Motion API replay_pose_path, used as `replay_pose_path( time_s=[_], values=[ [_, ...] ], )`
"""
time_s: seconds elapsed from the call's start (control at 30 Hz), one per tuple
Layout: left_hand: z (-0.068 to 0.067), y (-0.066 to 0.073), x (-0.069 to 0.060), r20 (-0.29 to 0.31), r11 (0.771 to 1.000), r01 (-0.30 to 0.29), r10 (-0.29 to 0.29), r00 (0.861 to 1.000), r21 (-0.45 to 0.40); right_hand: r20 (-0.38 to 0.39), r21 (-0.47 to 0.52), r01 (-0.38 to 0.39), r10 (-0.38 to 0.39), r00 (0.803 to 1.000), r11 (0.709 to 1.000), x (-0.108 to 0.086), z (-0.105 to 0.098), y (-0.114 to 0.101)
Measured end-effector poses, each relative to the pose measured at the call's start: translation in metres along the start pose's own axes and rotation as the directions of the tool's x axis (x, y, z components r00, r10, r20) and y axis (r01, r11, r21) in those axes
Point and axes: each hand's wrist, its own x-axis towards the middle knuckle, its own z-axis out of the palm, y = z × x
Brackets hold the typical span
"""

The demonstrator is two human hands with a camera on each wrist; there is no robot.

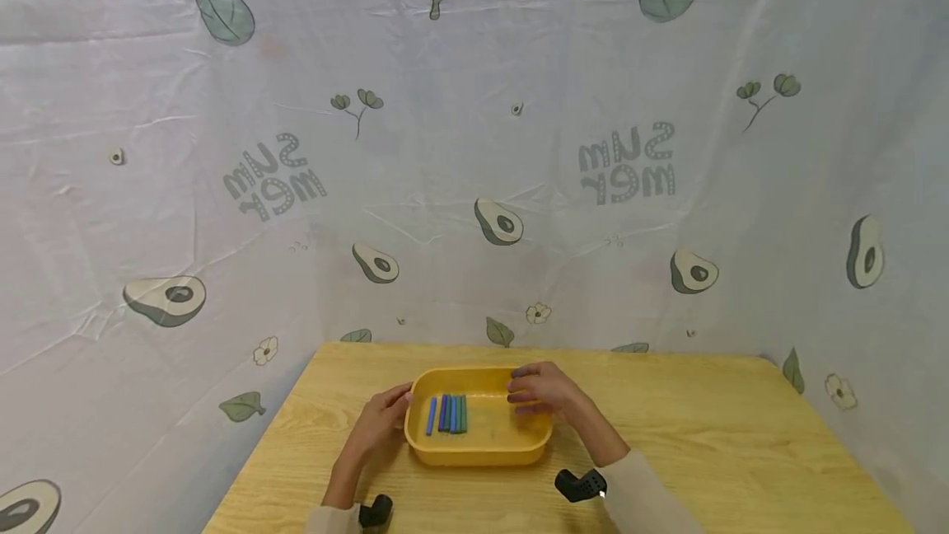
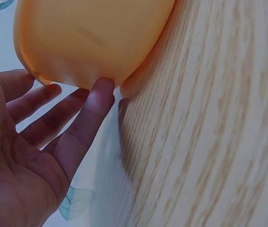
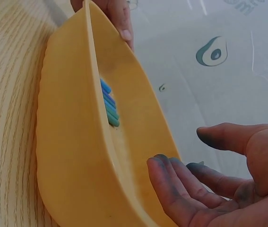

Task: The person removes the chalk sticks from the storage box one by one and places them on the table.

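Observation:
A yellow tray [image 1: 478, 458] stands on the wooden table. In its left part lie several blue, purple and green pastel sticks [image 1: 453, 414], side by side, with one blue stick [image 1: 432, 416] a little apart to their left. My left hand [image 1: 376, 423] holds the tray's left end, thumb at the rim and fingers against the outside wall [image 2: 96, 38]. Over the tray's right end is my right hand [image 1: 549, 392], fingers spread and thumb apart, with nothing visible in it. Dark blue-green stains mark its fingertips [image 3: 159, 161].
The table [image 1: 712, 435] extends on both sides of the tray. A pale curtain [image 1: 445, 130] printed with leaves and avocados hangs behind it. Each wrist carries a black device, such as the right one [image 1: 581, 485].

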Motion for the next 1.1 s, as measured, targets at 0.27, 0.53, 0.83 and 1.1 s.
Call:
replay_pose_path(
  time_s=[0.27,0.53,0.83,1.1],
  values=[
    [-0.002,-0.004,-0.005,-0.002,0.999,0.034,-0.035,0.999,-0.039,0.02,-0.012,0.003,-0.003,1.0,1.0,-0.001,0.008,0.0],
    [0.001,-0.003,-0.008,0.012,0.998,0.031,-0.03,0.999,-0.058,0.035,-0.02,-0.003,0.004,0.999,1.0,-0.001,0.013,-0.001],
    [-0.001,-0.001,-0.004,-0.007,0.999,0.026,-0.027,1.0,-0.047,0.079,-0.03,0.01,-0.008,0.997,1.0,0.011,0.018,0.0],
    [-0.001,-0.002,0.002,0.009,0.999,0.019,-0.019,1.0,-0.04,0.062,-0.058,-0.01,0.014,0.998,0.998,0.022,0.028,0.006]
  ],
)
